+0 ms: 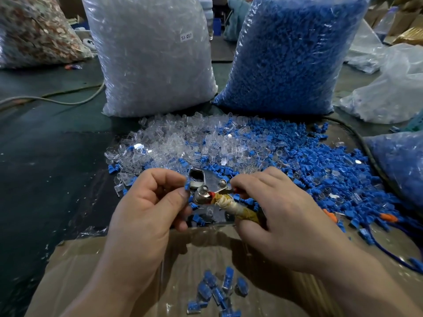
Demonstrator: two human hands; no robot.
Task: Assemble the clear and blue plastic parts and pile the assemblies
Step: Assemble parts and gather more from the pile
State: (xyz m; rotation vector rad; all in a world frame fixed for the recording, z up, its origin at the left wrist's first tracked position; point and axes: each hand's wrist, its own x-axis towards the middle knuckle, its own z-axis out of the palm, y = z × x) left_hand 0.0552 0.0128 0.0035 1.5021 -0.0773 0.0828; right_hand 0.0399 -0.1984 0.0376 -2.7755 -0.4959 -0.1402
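My left hand is pinching a blue part at the head of the metal tool, and my right hand is wrapped round its taped handle. Behind that there's a clear-parts bag and a blue-parts bag, both stuffed, with a loose mix spilled in front. A few assemblies are lying on the cardboard.

The left forearm and right forearm reach in from the lower edge, converging toward the middle. The left hand is curled, thumb and forefinger pinching a blue part. The right hand, knuckles up, curls its fingers round a wrapped handle, near the left hand
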